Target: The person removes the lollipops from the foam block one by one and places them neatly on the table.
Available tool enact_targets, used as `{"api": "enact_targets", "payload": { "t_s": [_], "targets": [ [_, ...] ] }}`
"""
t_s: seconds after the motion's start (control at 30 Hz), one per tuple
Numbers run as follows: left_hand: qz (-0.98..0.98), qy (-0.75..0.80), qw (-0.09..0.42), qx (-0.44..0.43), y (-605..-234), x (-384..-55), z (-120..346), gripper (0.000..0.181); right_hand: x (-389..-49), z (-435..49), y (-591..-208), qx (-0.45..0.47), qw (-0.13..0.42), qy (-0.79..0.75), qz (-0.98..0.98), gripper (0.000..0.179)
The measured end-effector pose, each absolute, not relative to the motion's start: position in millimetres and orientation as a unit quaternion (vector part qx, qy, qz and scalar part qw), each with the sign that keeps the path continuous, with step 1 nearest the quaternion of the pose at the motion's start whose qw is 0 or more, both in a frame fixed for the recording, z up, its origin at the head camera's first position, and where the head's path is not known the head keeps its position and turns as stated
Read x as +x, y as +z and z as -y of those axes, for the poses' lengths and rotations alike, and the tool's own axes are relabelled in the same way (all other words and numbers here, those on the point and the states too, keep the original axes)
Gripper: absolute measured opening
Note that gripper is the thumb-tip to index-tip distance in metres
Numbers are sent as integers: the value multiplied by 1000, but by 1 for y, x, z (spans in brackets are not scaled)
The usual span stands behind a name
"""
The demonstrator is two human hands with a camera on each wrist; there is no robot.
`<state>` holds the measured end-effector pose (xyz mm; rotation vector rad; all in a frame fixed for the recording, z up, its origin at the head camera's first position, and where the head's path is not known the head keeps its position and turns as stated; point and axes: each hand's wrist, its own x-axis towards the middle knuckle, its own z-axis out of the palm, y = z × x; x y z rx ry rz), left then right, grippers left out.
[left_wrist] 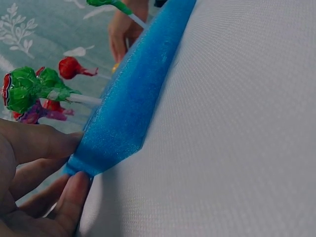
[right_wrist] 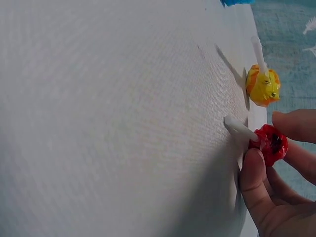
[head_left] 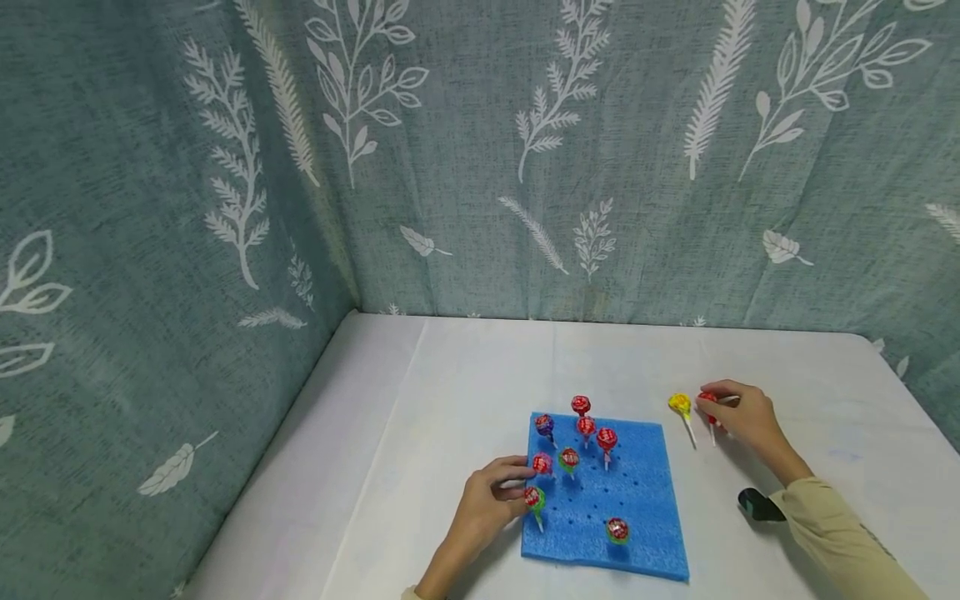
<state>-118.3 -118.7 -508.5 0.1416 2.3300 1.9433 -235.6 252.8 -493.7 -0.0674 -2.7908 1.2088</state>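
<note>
A blue foam board (head_left: 647, 483) with rows of small holes lies on the white table. Several wrapped lollipops stand upright in it, among them a green-and-red lollipop (head_left: 535, 498) at the left edge and another (head_left: 617, 530) near the front. My left hand (head_left: 482, 505) pinches the board's left edge between thumb and fingers, as the left wrist view shows. To the right of the board, my right hand (head_left: 752, 418) holds a red lollipop (right_wrist: 270, 144) by its wrapped head, white stick pointing away from the palm. A yellow lollipop (head_left: 679, 405) lies just left of that hand.
The white table (head_left: 450, 392) runs back to a green leaf-patterned curtain (head_left: 465, 200), which also hangs along the left side. Beside the right sleeve (head_left: 840, 525) is a dark rounded object (head_left: 759, 505).
</note>
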Motion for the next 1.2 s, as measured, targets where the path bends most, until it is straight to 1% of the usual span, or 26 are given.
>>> {"api": "enact_targets", "payload": {
  "t_s": [0.2,0.3,0.53,0.77,0.93,1.2],
  "targets": [
    [-763,644,51,42,-508,-118,119,34,-234,-253,-492,1,64,395,916,37],
    [-763,642,53,42,-506,-118,119,34,-234,-254,-491,2,60,393,918,36],
    [-767,637,57,46,-477,-108,117,31,-233,-253,-489,1,39,396,917,35],
    [-760,646,58,43,-511,-120,121,35,-232,-252,-485,-7,31,388,921,37],
    [-754,652,57,46,-508,-119,121,33,-229,-253,-487,-14,35,383,923,42],
    [-756,650,58,47,-509,-119,120,33,-226,-254,-484,2,56,360,931,40]
  ]
}}
